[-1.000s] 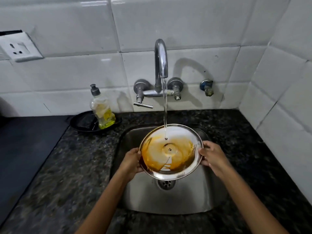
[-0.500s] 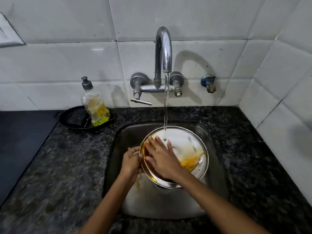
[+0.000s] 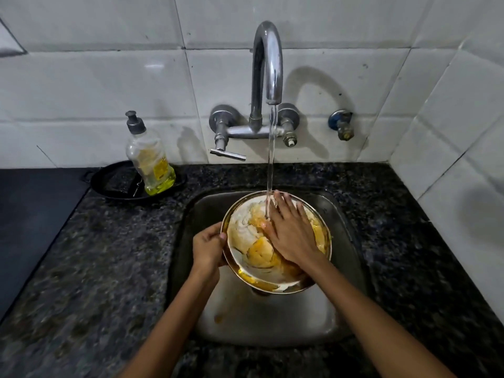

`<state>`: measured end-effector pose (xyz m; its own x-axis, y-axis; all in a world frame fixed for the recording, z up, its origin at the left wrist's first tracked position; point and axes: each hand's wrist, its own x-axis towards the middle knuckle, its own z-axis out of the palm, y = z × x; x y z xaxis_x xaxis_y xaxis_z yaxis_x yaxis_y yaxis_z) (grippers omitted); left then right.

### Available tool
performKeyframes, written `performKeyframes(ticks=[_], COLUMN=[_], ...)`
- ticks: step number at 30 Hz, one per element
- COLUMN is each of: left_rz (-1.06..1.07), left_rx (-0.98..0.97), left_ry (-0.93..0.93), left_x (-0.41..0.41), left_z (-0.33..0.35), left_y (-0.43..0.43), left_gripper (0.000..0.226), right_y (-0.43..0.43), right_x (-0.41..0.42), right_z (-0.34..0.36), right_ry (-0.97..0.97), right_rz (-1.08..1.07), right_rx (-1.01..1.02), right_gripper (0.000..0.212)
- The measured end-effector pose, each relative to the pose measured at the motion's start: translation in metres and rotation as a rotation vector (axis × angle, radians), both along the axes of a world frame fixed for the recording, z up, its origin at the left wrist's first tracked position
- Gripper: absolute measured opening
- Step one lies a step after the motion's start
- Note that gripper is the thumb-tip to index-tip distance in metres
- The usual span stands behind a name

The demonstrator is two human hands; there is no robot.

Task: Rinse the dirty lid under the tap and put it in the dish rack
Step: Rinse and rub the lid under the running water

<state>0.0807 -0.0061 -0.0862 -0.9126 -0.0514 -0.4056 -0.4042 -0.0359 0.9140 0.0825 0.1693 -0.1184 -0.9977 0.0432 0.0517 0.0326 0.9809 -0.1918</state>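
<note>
A round steel lid (image 3: 246, 236), smeared with yellow-orange residue, is held tilted over the steel sink (image 3: 267, 320). My left hand (image 3: 208, 248) grips its left rim. My right hand (image 3: 290, 231) lies flat on the lid's inner face, fingers spread and pointing up-left. Water runs from the curved tap (image 3: 268, 64) in a thin stream that lands at my right fingertips and spreads over the lid. No dish rack is in view.
A dish soap bottle (image 3: 148, 156) stands in a black pan (image 3: 114, 184) at the back left of the dark granite counter (image 3: 103, 263). The tap lever (image 3: 227, 154) sticks out left. White tiled walls close the back and right.
My right hand left the lid's right rim and went onto its inner face, then slid from the left part to the middle and right. The residue has smeared and thinned.
</note>
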Motion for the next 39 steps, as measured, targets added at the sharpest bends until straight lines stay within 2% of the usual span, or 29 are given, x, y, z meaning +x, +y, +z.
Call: performKeyframes(ticks=[2,5,8,11,14,17,19,21,25,28,30,34,37,39], left_rz=[0.039,0.037,0.002,0.03,0.078,0.083,0.058,0.042,0.051,0.041,0.054,0.099,0.094,0.098], left_rx=[0.008,0.039,0.063,0.028,0.036,0.069,0.084,0.064,0.02,0.028,0.032,0.02,0.045,0.057], left_ry=[-0.021,-0.039,-0.006,0.02,0.005,-0.029,-0.029,-0.023,0.03,0.032,0.036,0.008,0.0,0.011], left_x=[-0.002,-0.002,0.002,0.001,0.0,0.004,0.007,0.009,0.004,0.003,0.003,0.0,0.003,0.004], left_z=[-0.003,-0.006,-0.001,0.004,0.0,-0.005,-0.003,0.002,0.007,0.008,0.007,0.003,0.001,0.003], left_y=[0.0,0.008,0.013,0.005,0.0,0.008,0.015,0.016,0.01,0.014,0.014,0.006,0.011,0.013], left_gripper=[0.037,0.037,0.036,0.036,0.038,0.038,0.038,0.039,0.041,0.04,0.042,0.036,0.037,0.037], right_y=[-0.013,-0.053,-0.048,-0.01,-0.009,-0.05,-0.056,-0.038,-0.008,-0.04,-0.033,-0.008,-0.031,-0.024], right_x=[0.018,0.03,0.008,-0.003,0.022,0.039,0.024,0.002,-0.004,0.006,0.003,0.003,0.012,0.006], right_z=[0.0,0.008,0.01,0.004,-0.001,0.001,0.006,0.008,-0.001,-0.004,-0.004,-0.007,-0.006,-0.006], right_ry=[-0.065,-0.167,-0.032,0.039,-0.028,-0.123,-0.051,0.009,0.031,-0.033,-0.002,-0.028,-0.073,-0.035], right_rz=[-0.072,0.067,0.084,-0.045,-0.165,0.038,0.159,0.145,-0.134,0.02,0.108,-0.073,0.112,0.089], right_rx=[-0.033,-0.144,-0.173,-0.084,-0.09,-0.184,-0.17,-0.123,-0.069,-0.16,-0.157,-0.037,-0.114,-0.13], right_gripper=[0.064,0.058,0.055,0.061,0.061,0.055,0.053,0.056,0.063,0.062,0.06,0.065,0.067,0.074])
